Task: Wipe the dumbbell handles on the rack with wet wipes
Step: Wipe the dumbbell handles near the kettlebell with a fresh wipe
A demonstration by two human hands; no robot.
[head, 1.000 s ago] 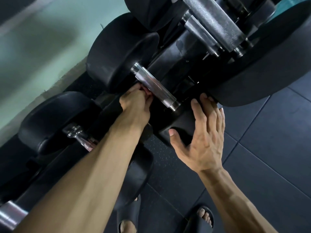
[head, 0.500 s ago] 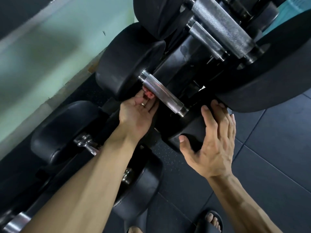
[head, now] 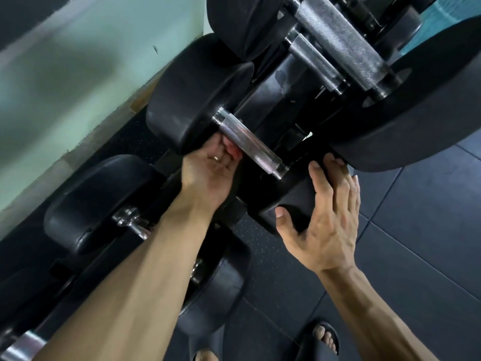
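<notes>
Pretty cramped down there. On the left the pale green wall (head: 86, 82) runs right behind the rack, so the back heads of the dumbbells sit almost against it, not much slack on that side. The left hand (head: 208, 175) is tucked under the near end of the handle (head: 250, 142), squeezed between the handle and the big black head (head: 192, 100). Its grip is curled, fingers bent up toward the bar, with something pinkish inside them, but I can't tell if that's a wipe or just fingertips. There's a ring on one finger. The handle itself is knurled steel, shiny with a bright streak along it, slanting down to the right. The right hand (head: 328, 217) lies flat and relaxed on the dumbbell's front head (head: 289, 204), fingers straight, thumb spread. Right of that it's open rubber floor (head: 416, 243), loads of room. Two bigger knurled handles sit on the tier above.
</notes>
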